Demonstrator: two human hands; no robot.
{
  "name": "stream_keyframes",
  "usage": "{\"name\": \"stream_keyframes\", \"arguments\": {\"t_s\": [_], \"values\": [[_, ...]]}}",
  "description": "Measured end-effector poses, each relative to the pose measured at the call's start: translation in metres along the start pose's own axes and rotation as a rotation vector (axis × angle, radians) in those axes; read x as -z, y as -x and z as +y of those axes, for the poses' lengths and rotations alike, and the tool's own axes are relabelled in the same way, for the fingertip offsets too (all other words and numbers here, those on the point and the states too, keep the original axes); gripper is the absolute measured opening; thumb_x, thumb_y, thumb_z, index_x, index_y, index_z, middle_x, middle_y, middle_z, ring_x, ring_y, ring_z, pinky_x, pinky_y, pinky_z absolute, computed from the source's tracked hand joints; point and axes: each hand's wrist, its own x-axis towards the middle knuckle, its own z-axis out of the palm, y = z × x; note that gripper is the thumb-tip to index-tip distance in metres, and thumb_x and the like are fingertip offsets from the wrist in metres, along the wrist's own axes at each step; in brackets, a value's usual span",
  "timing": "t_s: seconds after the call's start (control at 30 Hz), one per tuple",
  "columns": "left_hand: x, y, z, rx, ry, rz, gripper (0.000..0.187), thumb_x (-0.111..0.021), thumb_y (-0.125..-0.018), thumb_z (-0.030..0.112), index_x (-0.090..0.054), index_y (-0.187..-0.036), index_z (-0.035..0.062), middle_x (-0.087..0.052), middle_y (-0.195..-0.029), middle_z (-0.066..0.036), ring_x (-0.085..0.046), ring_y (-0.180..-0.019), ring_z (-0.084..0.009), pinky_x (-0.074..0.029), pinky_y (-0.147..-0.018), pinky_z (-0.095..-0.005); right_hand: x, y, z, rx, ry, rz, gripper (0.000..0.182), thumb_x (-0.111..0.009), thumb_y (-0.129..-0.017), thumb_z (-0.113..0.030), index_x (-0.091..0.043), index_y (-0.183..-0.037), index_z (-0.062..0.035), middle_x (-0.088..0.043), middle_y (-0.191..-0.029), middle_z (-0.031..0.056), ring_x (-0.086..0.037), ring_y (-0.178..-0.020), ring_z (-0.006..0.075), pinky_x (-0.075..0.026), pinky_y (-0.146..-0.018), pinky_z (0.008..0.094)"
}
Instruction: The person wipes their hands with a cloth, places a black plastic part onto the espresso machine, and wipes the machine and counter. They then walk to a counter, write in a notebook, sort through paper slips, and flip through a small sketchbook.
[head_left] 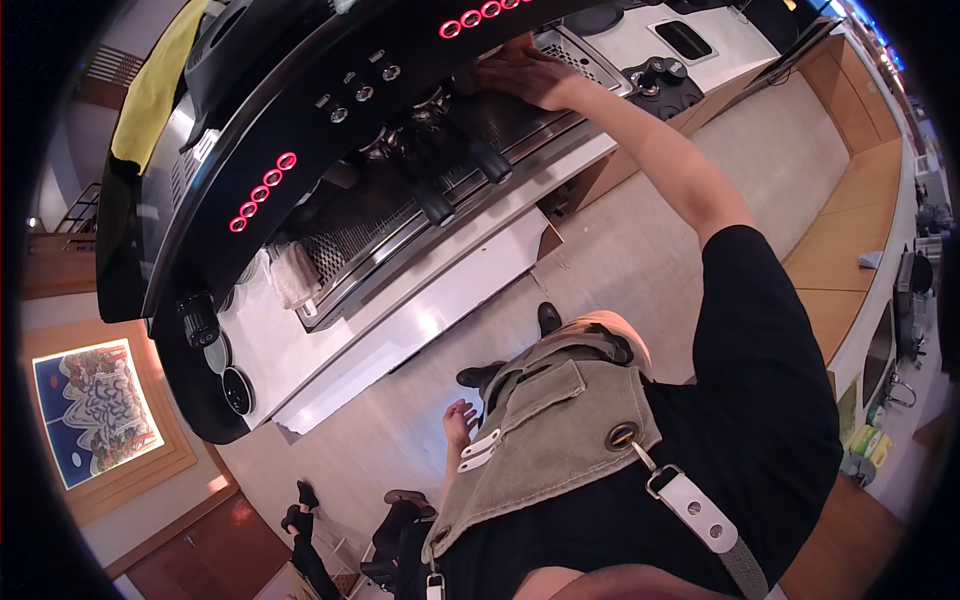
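Note:
My right hand (530, 76) reaches to the far end of a black espresso machine (330, 170). Its fingertips are lost in the dark under the front panel, and whatever they touch is hidden. Two black-handled portafilters (432, 200) sit side by side in the machine, over the drip tray (370, 240). Low beside my apron hangs my left hand (460, 422), fingers loosely curled and apart, nothing in it. A folded cloth (293, 275) lies at the tray's near end.
Tampers and small tools (662, 85) stand on a black mat on the counter, right of a metal grate (575, 55). Round black dishes (237, 390) are at the counter's left end. Other people's legs (310, 540) show at the bottom left. A wooden bench (850, 230) runs along the right.

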Motion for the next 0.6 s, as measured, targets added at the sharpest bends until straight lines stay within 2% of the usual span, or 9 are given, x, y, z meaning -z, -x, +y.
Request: {"name": "stream_keyframes", "arguments": {"t_s": [0.17,0.27,0.37,0.4,0.43,0.47,0.5,0.53,0.6], "values": [[0.000,0.015,-0.006,-0.016,0.056,0.043,0.032,-0.059,-0.101,0.022,-0.058,-0.128,0.0039,-0.069,-0.117,-0.015,-0.067,-0.103,-0.0272,-0.055,-0.087,-0.0437,0.007,0.043,0.053,0.089,0.377,0.026,0.053,-0.041,-0.099,-0.023,-0.047,-0.152,-0.0233,-0.038,-0.162,0.0006,-0.035,-0.150,0.0185,-0.028,-0.123,0.0453],[0.021,-0.013,-0.060,-0.067,0.037,0.009,0.028,-0.065,-0.099,0.018,-0.064,-0.119,-0.0014,-0.072,-0.106,-0.012,-0.067,-0.100,-0.0212,-0.054,-0.086,-0.0370,0.044,0.063,0.034,-0.156,0.182,-0.087,0.056,-0.044,-0.096,-0.019,-0.047,-0.151,-0.0178,-0.038,-0.162,0.0035,-0.035,-0.150,0.0221,-0.032,-0.121,0.0430],[0.055,-0.062,-0.123,-0.133,-0.067,0.024,0.027,-0.067,-0.097,0.022,-0.069,-0.110,-0.0017,-0.072,-0.098,-0.009,-0.066,-0.093,-0.0167,-0.054,-0.082,-0.0340,0.029,0.074,0.020,-0.190,0.448,-0.079,0.057,-0.053,-0.092,-0.021,-0.049,-0.148,-0.0111,-0.046,-0.157,0.0044,-0.042,-0.145,0.0227,-0.041,-0.114,0.0456],[0.063,-0.071,-0.132,-0.145,-0.107,0.034,0.027,-0.068,-0.097,0.023,-0.070,-0.107,-0.0018,-0.073,-0.095,-0.008,-0.065,-0.090,-0.0152,-0.054,-0.081,-0.0330,0.021,0.081,0.015,-0.298,0.169,0.113,0.051,-0.050,-0.095,-0.022,-0.053,-0.145,-0.0105,-0.047,-0.155,0.0079,-0.043,-0.144,0.0266,-0.040,-0.113,0.0474],[0.072,-0.076,-0.135,-0.152,-0.118,0.042,0.027,-0.069,-0.096,0.024,-0.072,-0.104,-0.0020,-0.073,-0.092,-0.007,-0.065,-0.088,-0.0137,-0.054,-0.080,-0.0319,0.033,0.084,0.000,-0.388,0.032,0.111,0.046,-0.047,-0.098,-0.022,-0.056,-0.142,-0.0094,-0.048,-0.154,0.0120,-0.044,-0.143,0.0303,-0.037,-0.115,0.0484],[0.081,-0.071,-0.125,-0.171,-0.092,0.021,0.028,-0.068,-0.097,0.025,-0.071,-0.105,-0.0018,-0.073,-0.093,-0.007,-0.065,-0.088,-0.0145,-0.054,-0.079,-0.0321,0.028,0.089,-0.004,-0.363,0.021,0.170,0.044,-0.046,-0.099,-0.021,-0.058,-0.138,-0.0068,-0.051,-0.150,0.0154,-0.046,-0.141,0.0328,-0.037,-0.114,0.0477],[0.089,-0.065,-0.117,-0.192,-0.064,0.003,0.030,-0.067,-0.097,0.026,-0.070,-0.107,-0.0017,-0.073,-0.093,-0.007,-0.065,-0.087,-0.0153,-0.054,-0.077,-0.0323,0.028,0.104,-0.010,-0.277,0.268,-0.003,0.040,-0.045,-0.100,-0.019,-0.059,-0.134,-0.0035,-0.054,-0.147,0.0165,-0.046,-0.140,0.0341,-0.036,-0.116,0.0456],[0.085,-0.044,-0.093,-0.133,-0.053,0.054,0.029,-0.066,-0.097,0.025,-0.069,-0.109,-0.0013,-0.073,-0.095,-0.008,-0.064,-0.087,-0.0166,-0.053,-0.076,-0.0324,0.032,0.114,-0.026,-0.339,-0.047,0.177,0.037,-0.046,-0.100,-0.016,-0.061,-0.131,-0.0016,-0.055,-0.145,0.0174,-0.046,-0.141,0.0339,-0.034,-0.118,0.0451],[0.078,-0.004,-0.032,-0.020,-0.010,0.103,0.028,-0.064,-0.097,0.021,-0.066,-0.115,-0.0001,-0.072,-0.102,-0.010,-0.064,-0.087,-0.0202,-0.053,-0.074,-0.0345,0.043,0.125,-0.057,-0.420,-0.208,0.288,0.035,-0.049,-0.096,-0.007,-0.062,-0.127,-0.0006,-0.054,-0.146,0.0187,-0.046,-0.141,0.0345,-0.038,-0.116,0.0454]]}}
